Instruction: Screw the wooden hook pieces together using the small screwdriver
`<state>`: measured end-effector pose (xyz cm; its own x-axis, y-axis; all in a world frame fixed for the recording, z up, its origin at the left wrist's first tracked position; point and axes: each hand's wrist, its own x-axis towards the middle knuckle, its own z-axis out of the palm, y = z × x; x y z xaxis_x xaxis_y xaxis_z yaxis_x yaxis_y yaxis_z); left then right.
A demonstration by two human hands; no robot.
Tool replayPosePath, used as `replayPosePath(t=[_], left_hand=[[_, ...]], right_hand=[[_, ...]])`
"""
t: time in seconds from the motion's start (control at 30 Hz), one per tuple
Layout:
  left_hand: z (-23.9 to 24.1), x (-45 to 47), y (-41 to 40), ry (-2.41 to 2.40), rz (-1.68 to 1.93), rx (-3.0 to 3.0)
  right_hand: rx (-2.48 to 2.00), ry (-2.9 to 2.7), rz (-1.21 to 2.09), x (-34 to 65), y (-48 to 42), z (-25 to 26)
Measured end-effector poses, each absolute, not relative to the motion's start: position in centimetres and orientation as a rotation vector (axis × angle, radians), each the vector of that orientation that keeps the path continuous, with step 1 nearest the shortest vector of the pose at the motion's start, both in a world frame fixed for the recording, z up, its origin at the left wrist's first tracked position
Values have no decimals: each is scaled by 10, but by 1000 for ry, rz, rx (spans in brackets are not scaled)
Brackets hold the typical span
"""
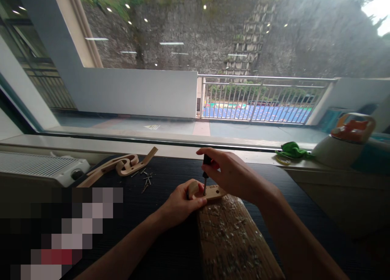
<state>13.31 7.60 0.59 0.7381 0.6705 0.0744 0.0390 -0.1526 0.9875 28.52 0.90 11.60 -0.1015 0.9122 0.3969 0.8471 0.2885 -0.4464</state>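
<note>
My left hand (179, 203) is closed round a small rounded wooden piece (213, 192), holding it on the far end of a scuffed cardboard sheet (234, 239). My right hand (228, 172) grips a screwdriver (206, 166) with a dark handle, held upright. Its tip stands on the top of the wooden piece, just beside my left thumb.
Curved wooden parts (124, 166) and several loose screws (145, 182) lie on the dark table (158, 239) at the far left. A white radiator (39, 166) sits left of them. A green cloth (292, 150) and a white and orange container (344, 144) rest on the window ledge.
</note>
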Motion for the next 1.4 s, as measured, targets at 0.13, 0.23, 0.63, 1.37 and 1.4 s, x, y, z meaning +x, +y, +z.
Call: replayPosePath(t=[0.13,0.23,0.63,1.37,1.4], left_hand=[[6,133,76,552,596,1647],[8,132,75,542,589,1639],[11,133,73,546,614,1654],[21,131,70,629,602,1749],[22,131,69,630,600,1744]], right_hand=[[-1593,-1959,103,284,9,117],[-1626,-1969,89,282,9,117],[-1612,-1972,88,281,9,116],[-1538,-1970,248,284,12,108],[-1544,-1967,239,284,13,108]])
